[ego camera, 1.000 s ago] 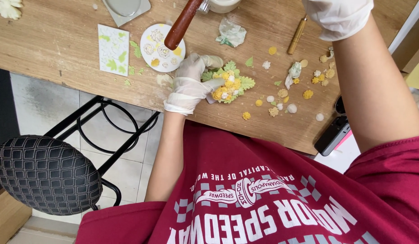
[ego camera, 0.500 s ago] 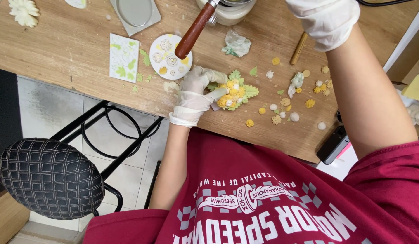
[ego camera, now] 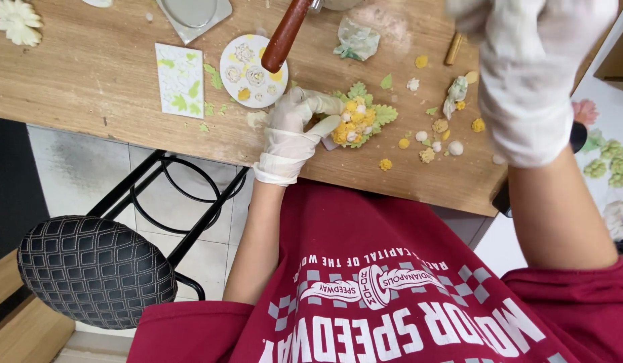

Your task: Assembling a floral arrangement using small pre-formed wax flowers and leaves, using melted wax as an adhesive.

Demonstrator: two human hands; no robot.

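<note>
Wooden surface (ego camera: 83, 81), head view only. Left hand (ego camera: 294, 131), gloved, rests beside the yellow-and-green flower cluster (ego camera: 360, 119), fingers loosely curled and touching its left edge, pinching nothing clearly. Right hand (ego camera: 526, 74), gloved, raised up right of the cluster, blurred; cannot tell its grip. Brown tool handle (ego camera: 284, 33) pokes in above-left of the cluster, over the round white mold (ego camera: 252, 70). Loose petals (ego camera: 432, 144) scattered right of the cluster. Risk, as I judge it: a careless left-hand nudge could squash the soft cluster or knock petals off the near edge.
</note>
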